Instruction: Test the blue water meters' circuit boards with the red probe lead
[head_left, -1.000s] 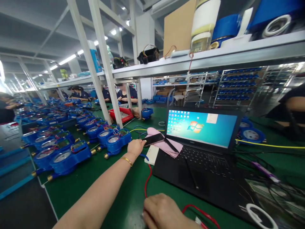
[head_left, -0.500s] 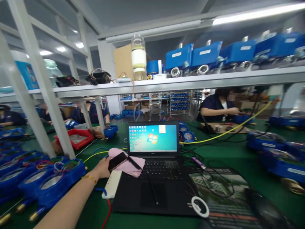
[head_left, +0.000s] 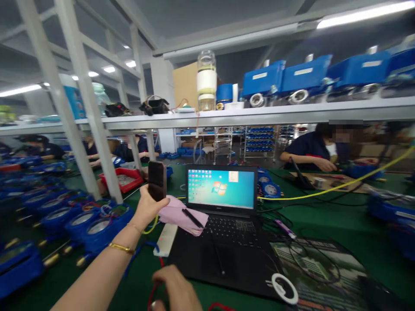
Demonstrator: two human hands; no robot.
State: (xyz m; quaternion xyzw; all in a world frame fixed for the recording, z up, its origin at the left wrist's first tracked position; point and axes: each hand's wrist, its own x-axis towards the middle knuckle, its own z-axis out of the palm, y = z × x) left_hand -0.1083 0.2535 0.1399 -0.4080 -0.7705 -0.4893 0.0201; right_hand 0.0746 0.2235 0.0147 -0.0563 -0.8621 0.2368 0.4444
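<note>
A dark phone (head_left: 157, 178) stands upright in my left hand (head_left: 147, 208), whose fingers are wrapped round its lower end. Just right of that hand a pink cloth (head_left: 181, 216) lies over the laptop's left corner, with a black pen (head_left: 192, 218) on it. The open laptop (head_left: 220, 188) shows a desktop screen, and a thin black stick (head_left: 218, 255) rests across its touchpad. My right hand (head_left: 177, 287) is at the bottom edge, blurred, with curled fingers near a red wire; whether it holds anything is unclear.
Blue meter housings (head_left: 97, 226) crowd the left side near a red tray (head_left: 123, 179). A white power strip (head_left: 166, 239) lies left of the laptop; a patterned mat (head_left: 317, 268) and cables lie right. A shelf (head_left: 259, 114) crosses above. Across the table, a person (head_left: 311, 149) works.
My left hand has lifted the phone off the cloth and turned it upright. My right hand has come into view at the bottom. The view has shifted left.
</note>
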